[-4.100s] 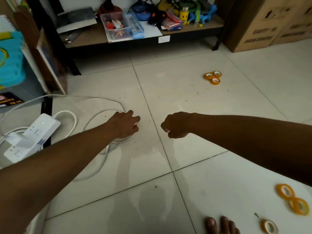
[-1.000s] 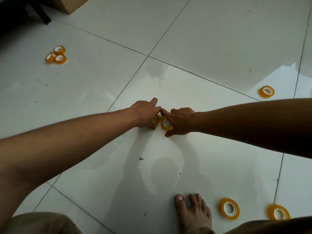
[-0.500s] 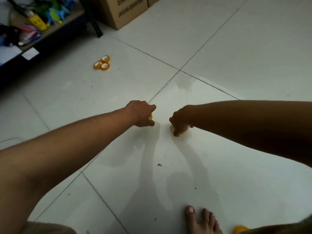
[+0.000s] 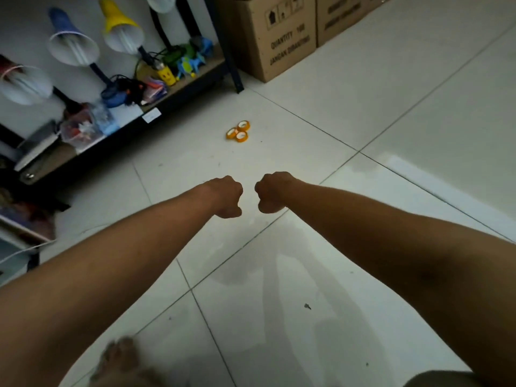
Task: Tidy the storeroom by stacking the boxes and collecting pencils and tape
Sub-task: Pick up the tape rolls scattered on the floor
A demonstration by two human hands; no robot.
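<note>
Our left hand (image 4: 226, 197) and right hand (image 4: 272, 191) are held out side by side above the floor (image 4: 321, 261), close but apart, each curled into a fist with its back toward us; we cannot tell whether either fist encloses anything. Beyond the hands, three orange tape rolls (image 4: 238, 131) lie flat on the white tiles in a touching cluster, near the foot of the shelf (image 4: 120, 127). On that low shelf: a clear plastic tub (image 4: 81, 129) holding small red and white items too blurred to identify; a white label (image 4: 151, 115), unreadable; a yellow bottle (image 4: 165, 74) with a face printed on it; blue and green toys (image 4: 192, 61); desk lamps with a blue shade (image 4: 71, 40) and a yellow shade (image 4: 121, 27). At upper right, a cardboard box (image 4: 276, 34) on the floor, printed "QUANTITY 100" above a second line we cannot read with certainty, with handling symbols above; a second box (image 4: 343, 15) beside it, its print blurred. A bare foot (image 4: 120, 358) shows at the bottom edge.
</note>
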